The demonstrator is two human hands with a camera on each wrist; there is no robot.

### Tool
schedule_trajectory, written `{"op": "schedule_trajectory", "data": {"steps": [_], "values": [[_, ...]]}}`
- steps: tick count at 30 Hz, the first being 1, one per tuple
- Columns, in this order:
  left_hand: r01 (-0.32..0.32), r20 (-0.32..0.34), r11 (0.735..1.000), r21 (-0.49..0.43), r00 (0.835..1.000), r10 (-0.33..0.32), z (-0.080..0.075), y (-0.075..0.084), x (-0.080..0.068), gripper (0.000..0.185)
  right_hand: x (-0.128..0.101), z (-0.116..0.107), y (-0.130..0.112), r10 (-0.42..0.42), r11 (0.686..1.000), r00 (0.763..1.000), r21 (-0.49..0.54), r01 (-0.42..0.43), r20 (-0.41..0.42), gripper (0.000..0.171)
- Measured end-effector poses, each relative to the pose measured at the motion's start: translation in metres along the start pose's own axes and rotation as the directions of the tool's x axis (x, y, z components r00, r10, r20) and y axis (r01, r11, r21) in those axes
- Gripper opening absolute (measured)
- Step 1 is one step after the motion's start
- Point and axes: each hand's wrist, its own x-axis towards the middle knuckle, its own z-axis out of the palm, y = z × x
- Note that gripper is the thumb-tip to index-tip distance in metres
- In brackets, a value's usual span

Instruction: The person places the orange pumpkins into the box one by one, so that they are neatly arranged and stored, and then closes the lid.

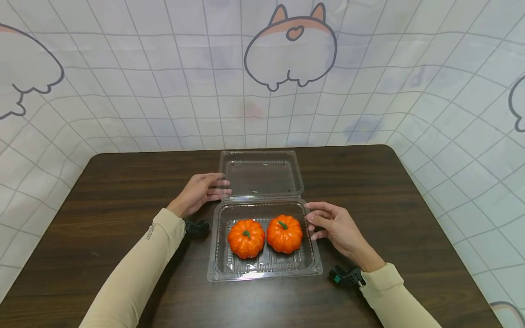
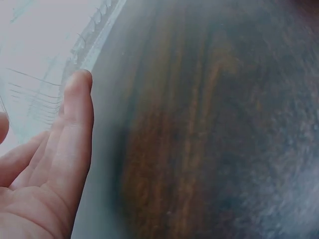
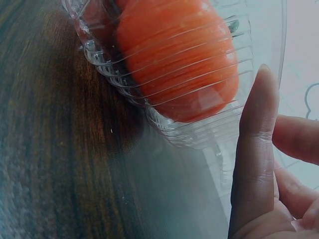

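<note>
A clear plastic clamshell container [image 1: 264,275] lies unfolded on the table, its lid [image 1: 262,175] flat at the back. Two small orange pumpkins with green stems sit side by side in the base, a left pumpkin [image 1: 245,243] and a right pumpkin [image 1: 284,239]. My left hand [image 1: 203,191] is at the lid's left edge, fingers extended; in the left wrist view its fingers [image 2: 75,119] lie along the clear plastic. Beside the base's right rim is my right hand [image 1: 334,226], with fairly straight fingers [image 3: 256,149] along the ribbed wall; firm contact is hard to judge.
The dark wood-grain table [image 1: 135,191] extends on both sides of the container. Behind it hangs a white grid-patterned curtain [image 1: 184,91] with cartoon animal prints. Black wrist devices, a left one [image 1: 197,228] and a right one [image 1: 346,276], hang under the wrists.
</note>
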Motion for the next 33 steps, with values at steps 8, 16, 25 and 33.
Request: {"op": "schedule_trajectory", "data": {"steps": [8,16,25,33], "values": [[-0.014,0.012,1.000,0.002,1.000,0.014,0.000,0.011,-0.005,0.052,0.001,0.001,0.000,0.007,1.000,1.000,-0.007,-0.007,0.001,0.052],[-0.035,0.011,0.999,0.020,0.999,0.035,-0.002,0.019,-0.009,0.051,0.001,0.001,0.001,0.007,1.000,1.000,-0.016,-0.007,0.000,0.050],[-0.045,0.011,0.999,0.023,0.999,0.044,-0.003,0.030,-0.016,0.052,0.000,0.003,-0.001,0.011,1.000,1.000,-0.015,-0.011,0.003,0.050],[-0.078,0.027,0.997,0.021,0.997,0.077,-0.004,0.038,-0.022,0.050,-0.001,0.004,0.000,-0.020,1.000,0.999,-0.008,0.020,0.030,0.052]]}}
